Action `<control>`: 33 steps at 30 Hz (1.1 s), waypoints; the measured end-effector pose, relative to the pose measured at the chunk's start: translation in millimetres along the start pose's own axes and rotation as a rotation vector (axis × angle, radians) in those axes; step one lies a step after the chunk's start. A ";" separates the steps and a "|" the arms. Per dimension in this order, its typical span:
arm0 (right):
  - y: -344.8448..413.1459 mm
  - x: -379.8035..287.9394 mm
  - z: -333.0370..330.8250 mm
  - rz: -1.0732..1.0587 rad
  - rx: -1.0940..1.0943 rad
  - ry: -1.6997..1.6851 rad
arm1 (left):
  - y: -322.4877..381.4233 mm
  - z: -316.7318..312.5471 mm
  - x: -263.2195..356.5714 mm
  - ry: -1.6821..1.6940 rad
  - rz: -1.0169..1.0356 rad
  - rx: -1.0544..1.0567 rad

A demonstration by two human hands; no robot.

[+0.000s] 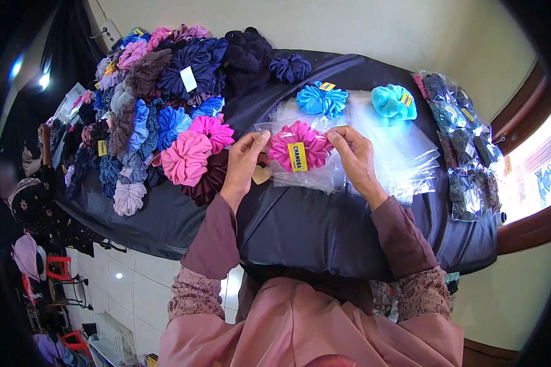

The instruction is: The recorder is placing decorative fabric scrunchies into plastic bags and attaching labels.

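Note:
A clear plastic bag [282, 178] is stretched between my two hands, with a magenta scrunchie [316, 149] inside it. The scrunchie carries a yellow tag [297, 157] with writing. My left hand [243, 165] pinches the bag's upper left corner between thumb and forefinger. At the upper right corner, my right hand [356, 158] grips it the same way. More flat clear bags [390, 151] lie spread under and to the right of it. Just beyond sit a blue satin scrunchie [319, 102] and a turquoise plush scrunchie [390, 102], both with yellow tags.
A large heap of scrunchies [183, 78] covers the left of the table, draped in black cloth [312, 234]. Bagged scrunchies [466, 151] are stacked at the right end, near a window [535, 169]. Another person [32, 197] is at the far left. A red stool [59, 267] stands on the tiled floor.

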State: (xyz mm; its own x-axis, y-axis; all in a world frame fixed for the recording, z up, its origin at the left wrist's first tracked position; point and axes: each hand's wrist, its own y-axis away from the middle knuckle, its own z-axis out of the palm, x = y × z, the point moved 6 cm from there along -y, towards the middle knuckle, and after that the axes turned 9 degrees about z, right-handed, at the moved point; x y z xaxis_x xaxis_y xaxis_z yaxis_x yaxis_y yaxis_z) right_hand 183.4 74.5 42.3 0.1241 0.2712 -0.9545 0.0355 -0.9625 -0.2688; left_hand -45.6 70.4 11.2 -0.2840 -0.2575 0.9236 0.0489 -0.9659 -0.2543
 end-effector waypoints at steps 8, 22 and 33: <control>-4.1 14.4 -6.2 0.146 0.015 0.003 | 4.8 5.7 -2.0 -0.189 -0.099 -0.061; -3.6 8.4 -4.5 0.249 -0.020 -0.208 | 3.3 6.0 -8.5 -0.001 -0.136 -0.115; -3.5 13.2 -5.9 0.224 0.003 -0.230 | 1.6 3.2 -8.2 -0.004 -0.119 -0.098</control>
State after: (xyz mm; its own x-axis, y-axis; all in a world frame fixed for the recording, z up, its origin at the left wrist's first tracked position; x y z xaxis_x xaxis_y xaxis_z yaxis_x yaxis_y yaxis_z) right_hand 190.7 81.4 31.4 -0.0992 0.0453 -0.9940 0.0297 -0.9984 -0.0485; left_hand -40.2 70.9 4.1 -0.2782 -0.1417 0.9500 -0.0791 -0.9823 -0.1696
